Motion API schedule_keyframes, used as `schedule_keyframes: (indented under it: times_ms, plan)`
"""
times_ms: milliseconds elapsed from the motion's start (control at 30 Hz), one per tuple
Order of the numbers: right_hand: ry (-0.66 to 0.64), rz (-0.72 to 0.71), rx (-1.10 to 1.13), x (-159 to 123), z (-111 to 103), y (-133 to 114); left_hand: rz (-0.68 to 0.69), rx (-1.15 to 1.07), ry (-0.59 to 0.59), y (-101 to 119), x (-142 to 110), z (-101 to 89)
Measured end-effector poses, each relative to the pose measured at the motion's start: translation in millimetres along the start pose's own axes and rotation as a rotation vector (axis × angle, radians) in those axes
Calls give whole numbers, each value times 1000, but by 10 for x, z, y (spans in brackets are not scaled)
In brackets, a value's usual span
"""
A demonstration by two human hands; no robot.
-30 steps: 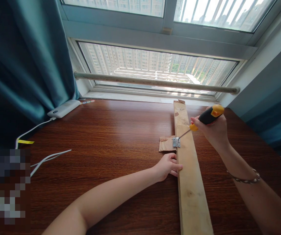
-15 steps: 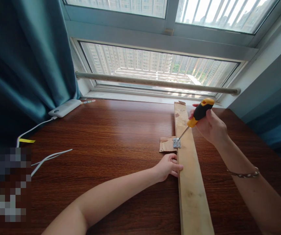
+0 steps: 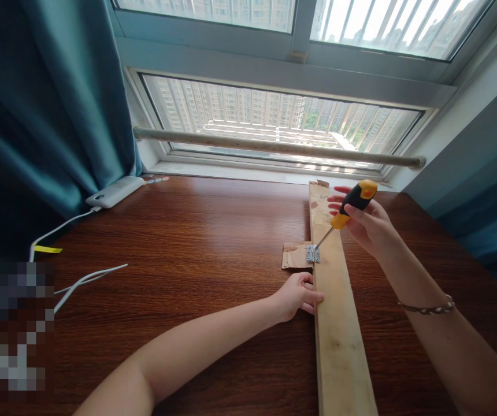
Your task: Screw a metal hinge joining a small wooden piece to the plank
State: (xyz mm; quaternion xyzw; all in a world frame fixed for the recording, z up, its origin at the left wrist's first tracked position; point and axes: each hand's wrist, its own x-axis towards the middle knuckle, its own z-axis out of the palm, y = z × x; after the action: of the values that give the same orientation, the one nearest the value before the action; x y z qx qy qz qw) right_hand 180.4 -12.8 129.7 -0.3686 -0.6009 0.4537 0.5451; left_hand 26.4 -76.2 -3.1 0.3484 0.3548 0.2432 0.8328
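Head cam has the left hand (image 3: 294,297) on the near part of the wooden board (image 3: 339,323), thumb on top and the other fingers curled at its side edge. Bit farther up, the right hand (image 3: 367,222) has the screwdriver (image 3: 353,203) pinched loosely, other fingers spread, its tip at the metal hinge (image 3: 313,253) joining board and cardboard piece (image 3: 296,255).
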Motion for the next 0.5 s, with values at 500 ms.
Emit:
schedule_keyframes:
  times_ms: [500]
  plan:
    - [532, -236, -490, 61, 34, 181, -8, 13, 3, 15, -3, 13]
